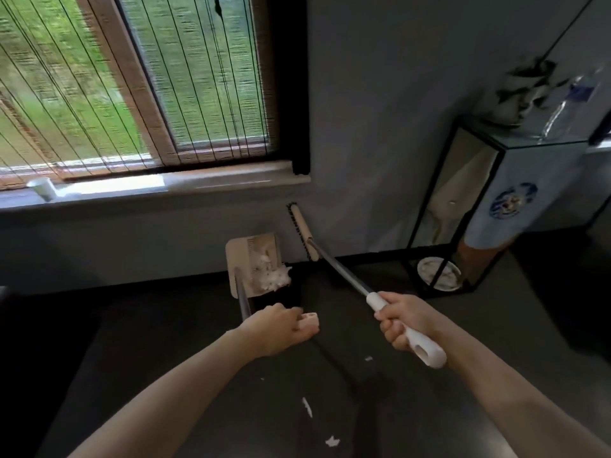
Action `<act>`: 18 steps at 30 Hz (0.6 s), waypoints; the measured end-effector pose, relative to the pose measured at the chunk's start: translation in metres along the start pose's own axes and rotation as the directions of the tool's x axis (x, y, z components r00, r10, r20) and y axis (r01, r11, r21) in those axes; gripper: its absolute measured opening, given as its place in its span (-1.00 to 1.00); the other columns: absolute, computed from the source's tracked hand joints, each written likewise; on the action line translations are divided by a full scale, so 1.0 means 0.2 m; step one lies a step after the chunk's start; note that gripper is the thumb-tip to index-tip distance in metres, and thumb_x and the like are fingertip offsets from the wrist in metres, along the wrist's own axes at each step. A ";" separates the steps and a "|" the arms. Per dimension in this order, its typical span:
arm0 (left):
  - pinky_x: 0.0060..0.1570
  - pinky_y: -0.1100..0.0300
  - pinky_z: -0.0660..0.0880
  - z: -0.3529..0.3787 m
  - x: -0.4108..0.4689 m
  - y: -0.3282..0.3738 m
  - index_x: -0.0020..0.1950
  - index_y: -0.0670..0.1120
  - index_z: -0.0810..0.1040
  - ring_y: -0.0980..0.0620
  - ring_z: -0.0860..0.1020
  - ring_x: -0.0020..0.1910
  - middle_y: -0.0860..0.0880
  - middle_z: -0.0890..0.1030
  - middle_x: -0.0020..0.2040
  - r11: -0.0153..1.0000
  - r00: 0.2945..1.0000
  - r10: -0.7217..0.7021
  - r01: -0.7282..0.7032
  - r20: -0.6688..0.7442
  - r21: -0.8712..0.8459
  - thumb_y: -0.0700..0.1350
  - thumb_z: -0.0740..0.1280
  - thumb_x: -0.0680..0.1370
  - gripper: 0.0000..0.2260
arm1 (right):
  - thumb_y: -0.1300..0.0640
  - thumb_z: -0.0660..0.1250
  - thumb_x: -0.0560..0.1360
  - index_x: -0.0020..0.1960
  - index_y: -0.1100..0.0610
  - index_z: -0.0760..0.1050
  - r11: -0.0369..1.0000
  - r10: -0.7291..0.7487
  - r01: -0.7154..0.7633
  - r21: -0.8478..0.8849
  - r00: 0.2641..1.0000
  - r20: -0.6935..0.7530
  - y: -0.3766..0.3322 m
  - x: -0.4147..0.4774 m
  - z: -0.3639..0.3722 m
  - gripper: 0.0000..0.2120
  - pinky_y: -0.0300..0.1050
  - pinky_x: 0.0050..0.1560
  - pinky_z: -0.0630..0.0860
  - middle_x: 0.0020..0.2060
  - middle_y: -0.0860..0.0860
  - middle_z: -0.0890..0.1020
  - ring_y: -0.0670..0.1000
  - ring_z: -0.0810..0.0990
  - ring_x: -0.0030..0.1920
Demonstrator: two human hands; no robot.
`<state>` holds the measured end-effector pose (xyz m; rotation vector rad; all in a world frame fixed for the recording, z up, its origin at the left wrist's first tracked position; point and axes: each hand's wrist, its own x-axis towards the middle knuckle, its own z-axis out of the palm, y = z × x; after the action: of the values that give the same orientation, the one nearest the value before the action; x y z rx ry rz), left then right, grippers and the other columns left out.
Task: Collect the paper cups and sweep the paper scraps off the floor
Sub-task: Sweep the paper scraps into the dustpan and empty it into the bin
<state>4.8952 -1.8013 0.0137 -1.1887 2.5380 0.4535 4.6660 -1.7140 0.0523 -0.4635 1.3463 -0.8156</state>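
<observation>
My left hand (276,328) grips the handle of a beige long-handled dustpan (244,259), which is lifted off the dark floor and holds a heap of white paper scraps (272,276). My right hand (401,320) grips the white end of a broom handle (426,350). The broom head (302,231) is raised near the grey wall, just right of the dustpan. Loose white scraps lie on the floor below my arms: one scrap (307,406) in the middle, another scrap (332,441) lower down, a small scrap (368,358) to the right. A white paper cup (43,188) stands on the window sill at far left.
A window with a slatted blind (132,84) fills the upper left above the sill (198,183). At right stands a black-framed glass cabinet (496,206) with a plant and a clear bottle (572,104) on top and a white bowl (438,272) at its base.
</observation>
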 end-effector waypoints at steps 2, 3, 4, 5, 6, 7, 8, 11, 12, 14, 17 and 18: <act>-0.19 0.13 0.42 0.04 -0.01 0.03 0.29 -0.10 0.39 -0.12 0.57 -0.01 -0.12 0.57 0.05 0.998 1.000 0.002 -0.002 -0.001 0.062 0.23 0.09 0.59 -0.52 | 0.39 0.13 0.57 -0.02 0.02 0.39 1.000 0.009 -0.009 -0.001 1.000 -0.004 0.02 -0.01 -0.02 -0.73 -0.33 -0.68 0.29 -0.56 0.02 0.42 -0.14 0.34 -0.64; -0.19 0.13 0.40 0.07 -0.01 0.04 0.26 -0.10 0.41 -0.13 0.57 -0.02 -0.12 0.58 0.03 0.998 1.000 -0.011 0.011 -0.010 0.066 0.25 0.09 0.57 -0.51 | 0.40 0.13 0.56 -0.02 0.00 0.38 1.000 0.010 -0.010 -0.001 1.000 -0.007 0.03 -0.02 -0.03 -0.71 -0.33 -0.67 0.29 -0.56 0.02 0.42 -0.14 0.34 -0.64; -0.19 0.13 0.39 0.09 -0.01 0.05 0.25 -0.10 0.42 -0.13 0.58 -0.03 -0.12 0.58 0.01 0.997 1.000 -0.017 0.018 -0.017 0.075 0.26 0.08 0.57 -0.50 | 0.40 0.14 0.56 -0.01 -0.01 0.37 1.000 0.013 -0.013 0.000 1.000 -0.010 0.04 -0.02 -0.03 -0.71 -0.33 -0.67 0.30 -0.56 0.02 0.43 -0.14 0.35 -0.63; -0.19 0.12 0.40 0.12 -0.01 0.06 0.26 -0.10 0.41 -0.13 0.58 -0.03 -0.12 0.59 0.01 0.995 1.000 -0.019 0.021 -0.025 0.093 0.27 0.08 0.56 -0.49 | 0.40 0.14 0.56 -0.01 0.00 0.38 1.000 0.017 -0.017 0.002 1.000 -0.010 0.05 -0.03 -0.04 -0.71 -0.32 -0.67 0.30 -0.56 0.02 0.43 -0.14 0.35 -0.63; -0.18 0.11 0.41 0.14 -0.01 0.06 0.30 -0.10 0.39 -0.14 0.58 -0.02 -0.12 0.59 0.01 0.993 0.999 -0.020 0.023 -0.031 0.118 0.27 0.07 0.56 -0.47 | 0.40 0.14 0.56 0.00 0.02 0.39 1.000 0.021 -0.021 0.006 1.000 -0.005 0.05 -0.03 -0.04 -0.72 -0.32 -0.67 0.30 -0.56 0.02 0.44 -0.14 0.35 -0.63; -0.17 0.09 0.41 0.16 -0.01 0.07 0.36 -0.10 0.35 -0.15 0.59 -0.01 -0.13 0.60 0.02 0.988 0.999 -0.016 0.022 -0.038 0.154 0.28 0.06 0.56 -0.44 | 0.39 0.13 0.56 0.02 0.04 0.41 1.000 0.026 -0.026 0.012 1.000 0.000 0.06 -0.03 -0.04 -0.73 -0.33 -0.67 0.30 -0.56 0.02 0.44 -0.14 0.35 -0.63; -0.18 0.08 0.41 0.17 -0.02 0.07 0.42 -0.10 0.29 -0.16 0.59 -0.01 -0.14 0.61 0.03 0.979 0.999 -0.011 0.019 -0.041 0.201 0.30 0.04 0.56 -0.40 | 0.39 0.13 0.56 0.04 0.05 0.41 0.999 0.031 -0.031 0.015 1.000 0.005 0.07 -0.04 -0.05 -0.73 -0.33 -0.67 0.30 -0.55 0.02 0.44 -0.14 0.35 -0.63; -0.25 0.06 0.38 0.20 -0.02 0.03 0.54 -0.06 0.09 -0.17 0.60 0.03 -0.13 0.61 0.12 0.942 0.999 0.010 0.001 -0.030 0.337 0.34 -0.05 0.55 -0.32 | 0.40 0.13 0.56 0.09 0.05 0.41 1.000 0.026 -0.026 0.002 1.000 0.016 0.10 -0.05 -0.04 -0.72 -0.33 -0.66 0.30 -0.55 0.01 0.44 -0.14 0.35 -0.62; -0.27 0.05 0.38 0.21 -0.03 0.00 0.54 -0.04 0.07 -0.18 0.60 0.03 -0.11 0.59 0.18 0.923 0.999 0.028 -0.019 -0.018 0.385 0.35 -0.09 0.54 -0.32 | 0.40 0.13 0.56 0.10 0.06 0.41 1.000 0.024 -0.024 0.007 0.999 0.023 0.11 -0.06 -0.04 -0.72 -0.33 -0.66 0.30 -0.55 0.01 0.44 -0.14 0.35 -0.62; -0.28 0.02 0.38 0.21 -0.04 -0.04 0.53 -0.04 0.07 -0.20 0.60 0.02 -0.09 0.53 0.28 0.881 0.998 0.069 -0.061 -0.001 0.469 0.35 -0.16 0.53 -0.31 | 0.40 0.13 0.56 0.07 0.06 0.42 1.000 0.023 -0.024 0.017 0.999 0.035 0.13 -0.07 -0.03 -0.73 -0.33 -0.65 0.30 -0.55 0.01 0.44 -0.14 0.35 -0.62; -0.30 0.07 0.34 0.22 -0.06 -0.08 0.53 -0.12 0.07 -0.17 0.62 -0.02 -0.15 0.57 0.20 0.846 0.993 0.119 -0.093 -0.015 0.525 0.33 -0.18 0.54 -0.29 | 0.39 0.15 0.55 0.09 0.03 0.42 1.000 0.013 -0.014 0.006 0.999 0.051 0.15 -0.07 -0.03 -0.71 -0.32 -0.65 0.31 -0.53 0.02 0.44 -0.14 0.36 -0.61; -0.31 0.07 0.33 0.22 -0.06 -0.08 0.52 -0.15 0.08 -0.16 0.63 -0.04 -0.15 0.60 0.14 0.843 0.992 0.125 -0.091 -0.030 0.531 0.32 -0.14 0.56 -0.30 | 0.39 0.15 0.55 0.10 0.03 0.42 1.000 0.009 -0.009 0.010 0.998 0.058 0.15 -0.08 -0.02 -0.70 -0.32 -0.65 0.31 -0.52 0.02 0.44 -0.14 0.35 -0.61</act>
<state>4.9221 -1.7852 -0.0237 -0.8593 2.5406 -0.2651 4.6685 -1.6823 0.0400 -0.4692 1.2889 -0.7959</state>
